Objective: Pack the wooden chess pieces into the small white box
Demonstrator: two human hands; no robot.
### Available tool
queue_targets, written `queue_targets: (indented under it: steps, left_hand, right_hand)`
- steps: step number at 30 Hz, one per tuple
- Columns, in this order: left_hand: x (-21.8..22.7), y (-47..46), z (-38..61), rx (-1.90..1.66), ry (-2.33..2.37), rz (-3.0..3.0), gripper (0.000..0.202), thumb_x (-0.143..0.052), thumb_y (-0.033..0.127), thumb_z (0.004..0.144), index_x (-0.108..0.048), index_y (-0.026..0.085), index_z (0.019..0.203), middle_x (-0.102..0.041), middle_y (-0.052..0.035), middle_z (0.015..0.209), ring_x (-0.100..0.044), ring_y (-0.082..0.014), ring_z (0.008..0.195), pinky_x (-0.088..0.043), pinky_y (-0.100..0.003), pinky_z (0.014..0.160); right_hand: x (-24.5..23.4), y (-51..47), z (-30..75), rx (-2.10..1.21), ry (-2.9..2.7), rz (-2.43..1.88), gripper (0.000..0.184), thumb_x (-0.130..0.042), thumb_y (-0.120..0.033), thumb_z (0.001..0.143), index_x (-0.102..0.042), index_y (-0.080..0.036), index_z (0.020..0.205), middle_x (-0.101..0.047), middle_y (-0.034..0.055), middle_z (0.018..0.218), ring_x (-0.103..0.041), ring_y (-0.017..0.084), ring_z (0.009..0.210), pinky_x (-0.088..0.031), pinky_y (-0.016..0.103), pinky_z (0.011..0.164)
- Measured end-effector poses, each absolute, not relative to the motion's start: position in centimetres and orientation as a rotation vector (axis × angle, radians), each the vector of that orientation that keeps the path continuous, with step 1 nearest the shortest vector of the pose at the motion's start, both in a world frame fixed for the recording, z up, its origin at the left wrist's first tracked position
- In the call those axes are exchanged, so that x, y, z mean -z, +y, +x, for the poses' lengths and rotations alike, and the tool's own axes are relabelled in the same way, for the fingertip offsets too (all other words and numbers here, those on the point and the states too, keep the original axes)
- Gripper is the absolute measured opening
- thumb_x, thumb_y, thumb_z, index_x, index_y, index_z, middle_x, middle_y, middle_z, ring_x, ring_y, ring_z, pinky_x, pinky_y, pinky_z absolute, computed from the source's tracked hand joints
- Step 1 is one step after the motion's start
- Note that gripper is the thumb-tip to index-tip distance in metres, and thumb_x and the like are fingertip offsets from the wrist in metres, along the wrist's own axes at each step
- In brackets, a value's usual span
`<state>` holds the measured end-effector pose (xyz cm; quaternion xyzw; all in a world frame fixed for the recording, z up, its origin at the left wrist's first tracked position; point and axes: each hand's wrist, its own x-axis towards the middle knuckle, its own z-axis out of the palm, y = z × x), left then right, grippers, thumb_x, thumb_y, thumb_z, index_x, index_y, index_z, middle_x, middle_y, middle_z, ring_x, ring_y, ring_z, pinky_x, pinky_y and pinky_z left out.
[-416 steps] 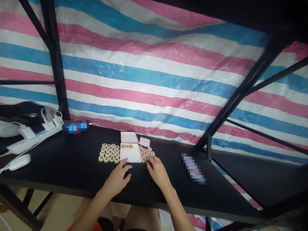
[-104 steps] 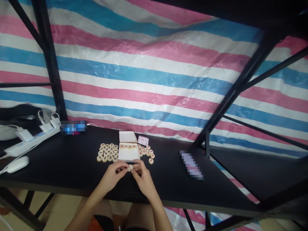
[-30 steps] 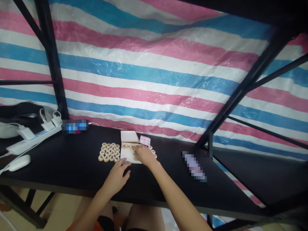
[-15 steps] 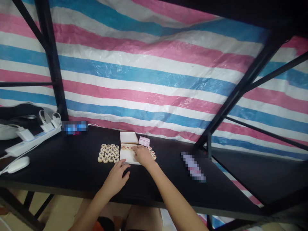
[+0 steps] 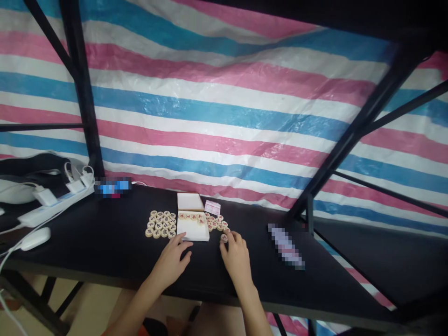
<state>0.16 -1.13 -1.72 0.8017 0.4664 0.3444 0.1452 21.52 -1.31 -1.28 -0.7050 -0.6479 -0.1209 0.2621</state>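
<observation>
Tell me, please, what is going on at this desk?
The person's right hand has its fingertips at one round piece on the desk, though whether it is gripped is unclear. The left hand is at the near edge of an open white box. Red-marked pieces lie toward the box's far side, more sit to its right, and dark-marked pieces stand in rows to its left.

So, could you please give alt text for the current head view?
A person's right hand touches a game piece on a black desk, near red-marked pieces; the left hand is at an open white box holding more pieces. Black-marked pieces lie in rows beside it.
</observation>
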Motion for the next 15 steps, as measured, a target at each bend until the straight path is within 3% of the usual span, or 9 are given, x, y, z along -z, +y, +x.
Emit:
queue_targets:
  steps: [6,10,15]
  left_hand:
    - [1.2,-1.4,-0.1,-1.063,1.285,2.227,0.024,-0.048,0.017,0.085,-0.068,0.022,0.098,-0.057,-0.0073,0.112,-0.060,-0.0192,0.098,-0.047,-0.033,0.091]
    - [0.5,-1.6,0.0,-0.940,1.202,2.207,0.023,-0.047,0.019,0.086,-0.067,0.021,0.096,-0.065,-0.0047,0.091,-0.061,-0.0182,0.086,-0.048,-0.030,0.081]
    - [-0.1,-1.6,0.0,-0.895,1.214,2.156,0.023,-0.048,0.024,0.085,-0.069,0.021,0.094,-0.068,-0.0049,0.089,-0.061,-0.0191,0.083,-0.048,-0.030,0.080]
  right_hand:
    - [2.1,-2.1,21.6,0.223,-1.785,-1.914,0.018,-0.049,-0.015,0.083,-0.061,-0.019,0.097,-0.062,0.0098,0.098,-0.057,0.024,0.087,-0.043,0.033,0.071]
    - [1.3,-2.7,20.5,-0.080,-1.794,-1.687,0.015,-0.047,-0.008,0.077,-0.056,-0.019,0.083,-0.059,0.0044,0.085,-0.057,0.019,0.080,-0.044,0.029,0.072]
    - [0.2,-3.9,17.2,-0.432,-1.802,-1.309,0.015,-0.048,-0.011,0.076,-0.056,-0.020,0.085,-0.057,0.0010,0.085,-0.058,0.015,0.077,-0.047,0.024,0.069]
